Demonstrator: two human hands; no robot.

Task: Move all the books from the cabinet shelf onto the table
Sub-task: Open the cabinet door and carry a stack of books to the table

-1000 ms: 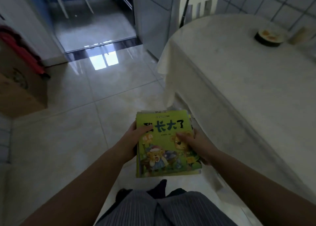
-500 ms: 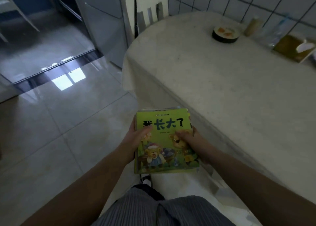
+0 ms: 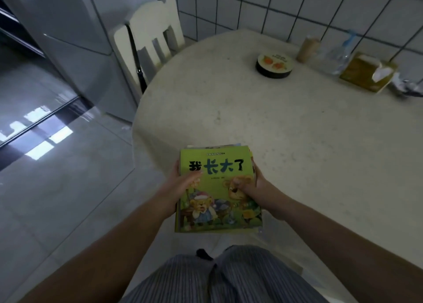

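A stack of thin picture books [image 3: 217, 188], topped by a green cover with cartoon bears, is held level in front of me. My left hand [image 3: 180, 186] grips its left edge with the thumb on the cover. My right hand [image 3: 251, 188] grips the right edge, thumb on the cover too. The stack hangs at the near left corner of the table [image 3: 297, 142], which is draped in a pale cloth. The cabinet shelf is out of view.
On the far side of the table stand a round black tin [image 3: 274, 65], a small brown jar [image 3: 307, 49], a clear bottle [image 3: 338, 55] and a yellow tissue box [image 3: 366, 72]. A white chair [image 3: 151, 37] stands at the table's far left end beside a grey fridge [image 3: 75, 34]. Tiled floor lies to the left.
My view has swung right and I have come closer to the table. The book stack stays in both hands and now overlaps the table's near corner.
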